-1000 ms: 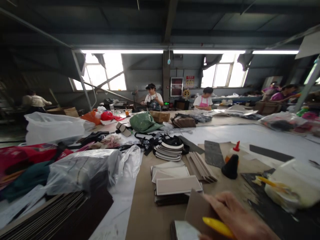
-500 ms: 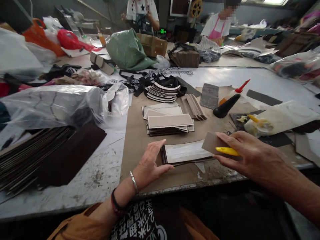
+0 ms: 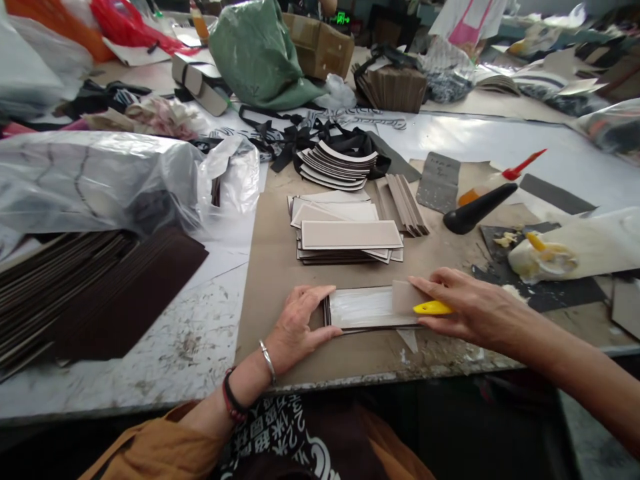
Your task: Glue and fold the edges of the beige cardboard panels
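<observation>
At the front of the work mat, a low stack of dark-edged rectangular panels [image 3: 361, 308] lies lengthwise, its top face smeared whitish and wet-looking. My left hand [image 3: 299, 321] grips the stack's left end, fingers at the far corner and thumb at the near one. Over the right end, my right hand [image 3: 465, 308] pinches a thin beige panel [image 3: 404, 298] together with a yellow-handled tool [image 3: 433, 307]; the tool's other end is hidden. The beige panel overlaps the smeared surface, but I cannot tell whether it lies flat. Just behind sits a pile of beige panels [image 3: 351, 235].
Curved strips [image 3: 340, 163] and folded beige pieces [image 3: 404, 203] lie farther back. At right are a black cone-shaped object [image 3: 480, 208], a red-tipped bottle [image 3: 523, 165] and a glue-smeared container [image 3: 575, 247]. Dark panels [image 3: 130, 293] fill the left. A person in a pink apron [image 3: 467, 23] stands behind.
My right hand has brought the beige panel left and down onto the stack's right end. My left hand has closed in on the left end. The view has tipped downward.
</observation>
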Demonstrator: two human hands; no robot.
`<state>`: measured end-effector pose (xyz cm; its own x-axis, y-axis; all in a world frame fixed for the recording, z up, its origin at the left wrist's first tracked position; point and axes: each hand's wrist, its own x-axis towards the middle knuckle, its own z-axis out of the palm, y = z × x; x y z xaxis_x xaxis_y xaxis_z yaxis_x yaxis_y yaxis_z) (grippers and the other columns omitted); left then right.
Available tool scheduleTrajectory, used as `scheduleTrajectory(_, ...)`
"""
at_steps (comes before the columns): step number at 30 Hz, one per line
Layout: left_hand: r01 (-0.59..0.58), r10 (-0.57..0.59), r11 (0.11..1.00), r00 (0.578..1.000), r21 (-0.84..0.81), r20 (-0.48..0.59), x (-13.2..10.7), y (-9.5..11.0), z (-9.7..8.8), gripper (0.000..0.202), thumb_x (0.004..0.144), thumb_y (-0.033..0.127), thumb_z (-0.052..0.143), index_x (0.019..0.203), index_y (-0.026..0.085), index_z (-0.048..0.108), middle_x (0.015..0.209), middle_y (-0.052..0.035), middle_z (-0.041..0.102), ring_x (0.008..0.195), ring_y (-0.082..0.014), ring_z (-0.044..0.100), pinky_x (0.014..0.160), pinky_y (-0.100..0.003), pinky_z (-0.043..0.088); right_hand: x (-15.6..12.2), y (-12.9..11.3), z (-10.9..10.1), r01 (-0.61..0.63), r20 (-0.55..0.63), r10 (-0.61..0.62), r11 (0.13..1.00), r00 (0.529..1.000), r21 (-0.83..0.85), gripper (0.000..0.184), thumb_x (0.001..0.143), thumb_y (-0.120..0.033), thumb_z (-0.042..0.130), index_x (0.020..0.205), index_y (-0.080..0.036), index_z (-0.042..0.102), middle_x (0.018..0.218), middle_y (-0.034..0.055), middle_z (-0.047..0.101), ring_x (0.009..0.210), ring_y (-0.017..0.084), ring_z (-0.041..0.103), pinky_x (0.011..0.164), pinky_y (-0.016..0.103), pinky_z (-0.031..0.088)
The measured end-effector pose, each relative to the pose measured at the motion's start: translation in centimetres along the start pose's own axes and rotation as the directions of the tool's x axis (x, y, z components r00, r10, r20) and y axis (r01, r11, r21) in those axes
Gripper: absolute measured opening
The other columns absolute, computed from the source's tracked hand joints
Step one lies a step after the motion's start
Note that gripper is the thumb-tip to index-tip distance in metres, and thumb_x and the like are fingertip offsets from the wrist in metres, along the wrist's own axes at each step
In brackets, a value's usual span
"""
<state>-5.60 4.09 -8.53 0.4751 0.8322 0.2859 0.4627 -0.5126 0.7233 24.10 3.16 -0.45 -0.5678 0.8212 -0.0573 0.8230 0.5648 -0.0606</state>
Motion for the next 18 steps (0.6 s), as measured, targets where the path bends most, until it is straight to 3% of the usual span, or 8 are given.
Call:
scheduleTrajectory(3, 0.005, -0.005, 1.0, 1.0, -0.014, -0.002, -0.2, -0.3, 0.1, 0.057, 0.071, 0.031, 0.071, 0.121, 0.02, 0.045, 0.114, -0.0075, 0.06, 0.103, -0.022, 0.052, 0.09, -0.04, 0.041, -1.3, 1.1, 2.2, -0.057, 0.041, 0.052, 0.992, 0.998, 0.115, 0.044, 0.089, -0.038, 0.045, 0.126, -0.014, 0.045, 0.101, 0.0105, 0.05, 0.08, 0.018, 0.057, 0.074, 0.031, 0.049)
scheduleTrajectory(6, 0.02, -0.02, 0.999, 1.0, -0.025, 0.0, -0.2, -0.4, 0.1, 0.058, 0.071, 0.031, 0.072, 0.121, 0.02, 0.044, 0.113, -0.0072, 0.06, 0.102, -0.022, 0.052, 0.09, -0.04, 0.041, -2.0, 1.3, 2.9, -0.09, 0.041, 0.086, 0.989, 0.995, 0.114, 0.046, 0.09, -0.037, 0.044, 0.13, -0.015, 0.041, 0.105, 0.0118, 0.049, 0.087, 0.02, 0.057, 0.076, 0.033, 0.049)
scheduleTrajectory(12, 0.035, -0.036, 0.999, 0.999, -0.038, -0.019, -0.2, -0.4, 0.2, 0.062, 0.07, 0.034, 0.072, 0.123, 0.021, 0.044, 0.114, -0.007, 0.059, 0.103, -0.0219, 0.051, 0.091, -0.039, 0.041, 0.1, -1.4, 0.6, 0.018, -0.062, -0.021, 0.998, 0.998, -0.062, 0.047, 0.089, -0.038, 0.046, 0.129, -0.014, 0.04, 0.1, 0.0122, 0.053, 0.084, 0.023, 0.057, 0.068, 0.033, 0.051)
scheduleTrajectory(18, 0.044, -0.045, 0.998, 0.999, -0.035, -0.026, -0.3, -0.5, 0.3, 0.064, 0.068, 0.034, 0.074, 0.122, 0.018, 0.044, 0.114, -0.008, 0.059, 0.104, -0.0218, 0.051, 0.092, -0.039, 0.041, 4.0, -5.1, -0.2, 0.128, 0.053, -0.127, 0.992, 0.99, -0.005, 0.037, 0.078, -0.027, 0.061, 0.111, -0.013, 0.051, 0.094, 0.0099, 0.054, 0.079, 0.021, 0.055, 0.065, 0.031, 0.051)
